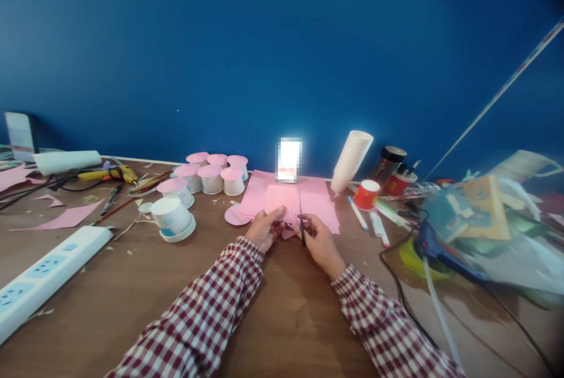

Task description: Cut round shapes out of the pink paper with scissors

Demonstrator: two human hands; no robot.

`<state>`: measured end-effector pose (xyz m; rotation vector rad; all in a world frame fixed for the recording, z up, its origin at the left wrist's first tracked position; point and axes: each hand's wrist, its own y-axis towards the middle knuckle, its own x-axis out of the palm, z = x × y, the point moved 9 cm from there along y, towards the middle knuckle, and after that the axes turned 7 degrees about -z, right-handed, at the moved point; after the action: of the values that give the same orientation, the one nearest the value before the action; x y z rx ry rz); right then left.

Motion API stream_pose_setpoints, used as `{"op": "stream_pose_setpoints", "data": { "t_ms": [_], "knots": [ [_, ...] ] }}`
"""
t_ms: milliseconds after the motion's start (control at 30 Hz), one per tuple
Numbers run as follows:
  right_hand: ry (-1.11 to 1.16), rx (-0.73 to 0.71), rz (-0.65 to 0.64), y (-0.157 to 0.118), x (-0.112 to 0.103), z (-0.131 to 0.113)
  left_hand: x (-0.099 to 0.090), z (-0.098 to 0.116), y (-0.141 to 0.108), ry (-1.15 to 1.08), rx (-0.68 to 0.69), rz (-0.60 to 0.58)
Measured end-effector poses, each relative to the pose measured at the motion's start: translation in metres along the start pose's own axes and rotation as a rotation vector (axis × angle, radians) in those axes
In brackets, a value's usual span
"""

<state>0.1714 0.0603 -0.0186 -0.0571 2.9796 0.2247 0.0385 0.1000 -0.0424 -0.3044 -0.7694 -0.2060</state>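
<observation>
My left hand (266, 229) pinches a light pink paper piece (281, 198), with the thumb on top of it. In my right hand (318, 240) is a pair of scissors (302, 222) with dark handles, its blades pointing away from me at the right side of the piece. Whether the blades touch the paper is too small to tell. Beneath and behind lie larger pink sheets (326, 196) on the brown table. A round pink piece (236, 216) rests at their left edge.
Paper cups with pink tops (210, 178) and a white cup (171, 215) stand left. A power strip (48, 275) and yellow glue gun (127, 174) lie farther left. Right are stacked cups (352, 157), a red cup (366, 194), markers (358, 213) and a blue glue gun (449, 257).
</observation>
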Motion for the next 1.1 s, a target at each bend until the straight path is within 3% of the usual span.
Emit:
{"op": "stream_pose_setpoints", "data": {
  "t_ms": [333,567,1100],
  "knots": [
    [0.015,-0.008,-0.003,0.000,0.000,-0.001,-0.006,0.001,0.001,0.014,0.028,0.043],
    [-0.038,-0.034,-0.076,-0.005,0.007,-0.006,-0.005,0.004,-0.003,0.002,0.057,0.112],
    [-0.009,-0.030,-0.178,-0.007,0.017,-0.004,-0.002,0.000,-0.001,0.075,0.130,0.059]
  ]
}}
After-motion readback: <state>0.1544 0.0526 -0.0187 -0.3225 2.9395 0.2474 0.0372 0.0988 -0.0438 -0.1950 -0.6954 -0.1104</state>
